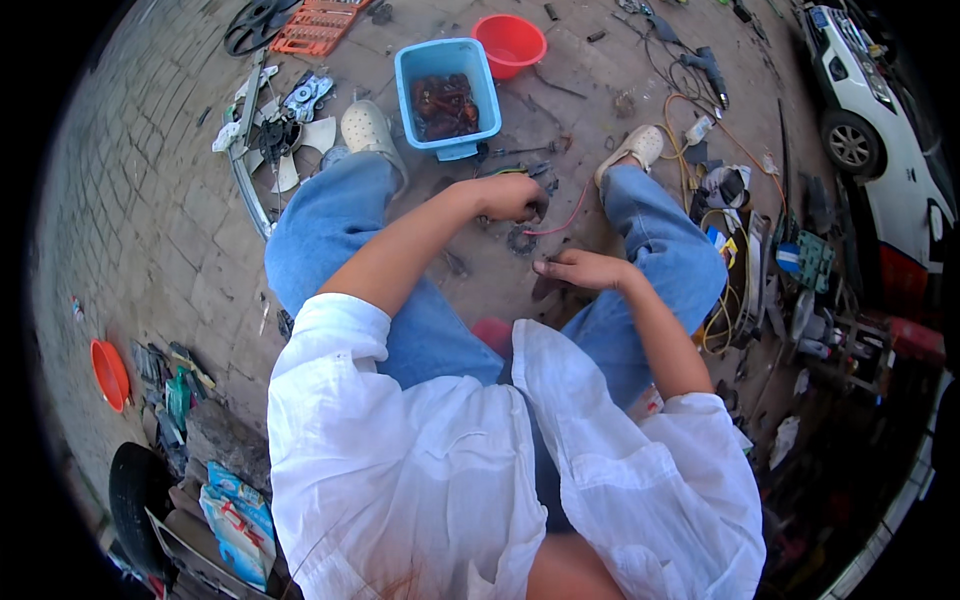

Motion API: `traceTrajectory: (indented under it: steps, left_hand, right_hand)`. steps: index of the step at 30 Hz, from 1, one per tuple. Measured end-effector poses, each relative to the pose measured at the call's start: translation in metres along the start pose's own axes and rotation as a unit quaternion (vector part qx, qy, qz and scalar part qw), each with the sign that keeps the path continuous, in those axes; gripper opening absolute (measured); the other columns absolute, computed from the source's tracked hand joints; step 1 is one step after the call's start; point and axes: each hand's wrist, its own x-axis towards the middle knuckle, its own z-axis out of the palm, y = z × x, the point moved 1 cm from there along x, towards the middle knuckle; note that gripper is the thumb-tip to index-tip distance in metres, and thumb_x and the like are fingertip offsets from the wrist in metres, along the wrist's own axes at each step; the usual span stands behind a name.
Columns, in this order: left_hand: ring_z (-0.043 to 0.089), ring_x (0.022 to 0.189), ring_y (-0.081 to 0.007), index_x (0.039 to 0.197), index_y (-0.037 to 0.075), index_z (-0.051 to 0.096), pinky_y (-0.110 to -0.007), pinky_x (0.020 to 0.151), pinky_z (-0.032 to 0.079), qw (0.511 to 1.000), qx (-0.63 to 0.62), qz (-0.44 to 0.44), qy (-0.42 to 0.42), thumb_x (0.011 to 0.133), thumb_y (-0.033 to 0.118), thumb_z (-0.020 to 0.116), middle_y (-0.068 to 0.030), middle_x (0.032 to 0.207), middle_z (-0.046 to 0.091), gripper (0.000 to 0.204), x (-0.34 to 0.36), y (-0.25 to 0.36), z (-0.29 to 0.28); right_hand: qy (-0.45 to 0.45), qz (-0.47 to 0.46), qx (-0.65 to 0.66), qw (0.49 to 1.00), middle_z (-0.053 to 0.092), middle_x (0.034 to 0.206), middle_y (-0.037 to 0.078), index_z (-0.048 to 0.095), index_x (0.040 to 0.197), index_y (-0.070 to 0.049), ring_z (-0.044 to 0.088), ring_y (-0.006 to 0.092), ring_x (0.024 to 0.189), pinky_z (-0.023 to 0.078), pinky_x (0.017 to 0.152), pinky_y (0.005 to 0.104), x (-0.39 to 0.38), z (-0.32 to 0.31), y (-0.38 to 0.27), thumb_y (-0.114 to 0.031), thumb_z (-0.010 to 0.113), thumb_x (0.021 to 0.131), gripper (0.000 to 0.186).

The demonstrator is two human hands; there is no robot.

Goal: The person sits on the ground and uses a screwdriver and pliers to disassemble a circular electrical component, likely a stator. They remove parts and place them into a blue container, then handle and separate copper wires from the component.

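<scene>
My left hand (513,197) is curled closed above the ground between my feet, beside small dark parts with wires; what its fingers hold is hidden. Nearer to me, my right hand (585,270) is closed with the thumb on top. Something dark shows under its fingers, too unclear to name. A pink wire (565,220) runs along the ground between the two hands. Close to the left hand lies a small round dark part (521,239). Just beyond stands a light blue plastic basin (447,150) with reddish-brown pieces inside.
A red bowl (510,46) stands behind the basin. At far left lie an orange tool case (312,28) and a metal frame with a fan (280,135). To the right are a power tool (706,72), a yellow cable (683,160), piled scrap and a white car (880,130).
</scene>
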Motion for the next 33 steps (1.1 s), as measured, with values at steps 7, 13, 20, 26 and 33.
traceTrajectory:
  steps: [7,13,20,26,33]
  left_hand:
    - [0.052,0.114,-0.0394,0.131,0.004,0.048,-0.044,0.095,0.044,0.978,0.093,-0.186,-0.008,0.064,0.024,0.08,-0.0224,0.123,0.054,0.077,-0.016,-0.047,0.016]
    - [0.045,0.121,-0.0439,0.142,-0.003,0.028,-0.044,0.103,0.04,0.933,-0.085,-0.299,0.179,0.046,0.04,0.09,-0.029,0.13,0.046,0.122,-0.022,-0.11,0.111]
    - [0.047,0.12,-0.0425,0.132,0.004,0.045,-0.045,0.099,0.042,0.869,-0.164,-0.292,0.364,0.071,0.036,0.078,-0.0259,0.129,0.05,0.077,0.016,-0.082,0.227]
    - [0.061,0.097,-0.0394,0.109,-0.001,0.063,-0.042,0.085,0.048,0.839,-0.257,-0.229,0.421,0.093,0.027,0.054,-0.024,0.104,0.064,0.033,0.008,-0.058,0.17]
    - [0.058,0.078,-0.0425,0.091,-0.002,0.063,-0.043,0.07,0.047,0.907,-0.172,-0.135,0.359,0.093,0.025,0.056,-0.0244,0.083,0.063,0.028,0.005,0.008,0.111]
  right_hand:
    - [0.0,-0.279,0.252,0.926,0.07,0.094,0.008,0.069,0.094,0.0,0.06,0.0141,0.088,0.044,0.077,0.0259,-0.018,0.005,-0.024,-0.057,0.043,0.094,0.062]
    - [0.022,-0.395,0.226,0.89,0.067,0.088,0.016,0.065,0.088,0.006,0.064,0.0272,0.09,0.047,0.085,0.0364,-0.043,0.004,-0.059,-0.07,0.041,0.087,0.08]
    - [0.004,-0.437,0.259,0.862,0.066,0.087,0.019,0.067,0.086,0.008,0.065,0.0319,0.087,0.047,0.089,0.0423,-0.091,0.003,-0.106,-0.077,0.039,0.083,0.089]
    - [0.081,-0.593,0.206,0.775,0.064,0.092,0.012,0.065,0.093,-0.001,0.062,0.0317,0.098,0.036,0.102,0.0494,-0.128,-0.021,-0.141,-0.075,0.046,0.081,0.078]
    - [0.307,-0.589,0.094,0.741,0.058,0.122,0.02,0.058,0.118,0.0,0.046,0.0391,0.125,0.015,0.115,0.0557,-0.196,-0.059,-0.137,-0.072,0.048,0.083,0.081]
